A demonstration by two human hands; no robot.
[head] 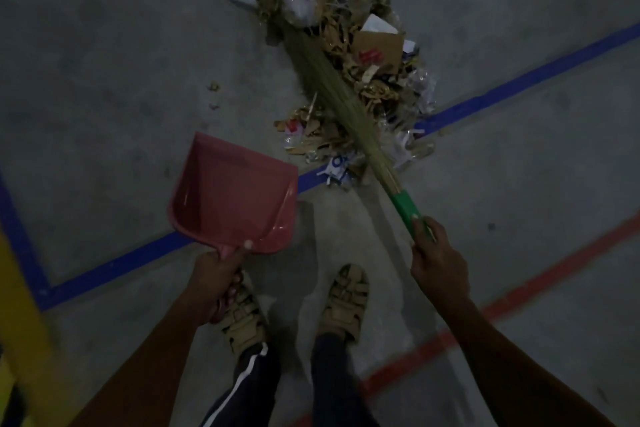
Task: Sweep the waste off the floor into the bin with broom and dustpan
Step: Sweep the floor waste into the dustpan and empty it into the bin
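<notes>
Gripping the green-handled straw broom (pixel 346 94) in our right hand (pixel 437 260) and the pink plastic dustpan (pixel 232 194) in our left hand (pixel 218 282), we risk flicking the heap of torn cardboard and plastic scraps (pixel 349 73) in the upper centre past the pan, which sits left of it.

Single view only, head-mounted cam, wide-angle. Looks fwd and steeply down at concrete floor (pixel 104 62) from standing height. Person's own feet at bottom centre, both forearms entering from lower corners. No 2nd view, no overlap.

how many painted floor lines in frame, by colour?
3. A long blue floor line runs diagonally under the waste pile; a second blue line meets it at lower left; a red floor line lies lower right. More may lie outside view.
</notes>
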